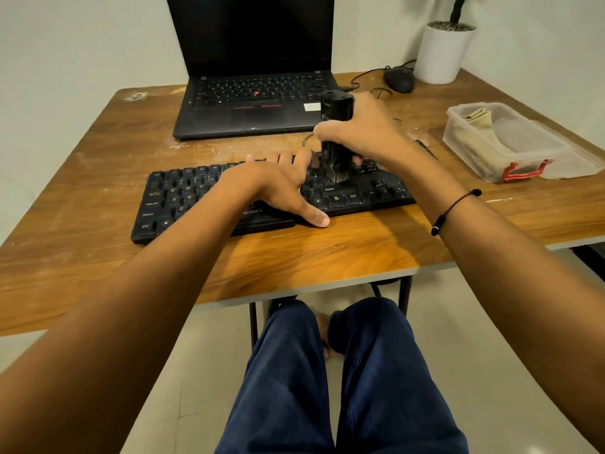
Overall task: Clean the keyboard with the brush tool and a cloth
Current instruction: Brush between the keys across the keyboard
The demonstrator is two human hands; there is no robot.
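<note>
A black keyboard (183, 198) lies across the middle of the wooden table (98, 152). My right hand (363, 132) grips a black cylindrical brush tool (337, 109), held upright. Its pale bristles (339, 176) press onto the keys right of the keyboard's middle. My left hand (275, 185) lies flat on the keyboard's centre, fingers spread over the far edge, thumb at the near edge. A beige cloth (481, 139) sits folded in a clear plastic box (510, 158) at the right.
A black laptop (255, 93) stands open behind the keyboard, screen dark. A black mouse (399, 79) with its cable and a white plant pot (442, 54) stand at the back right. The table's near edge runs above my knees.
</note>
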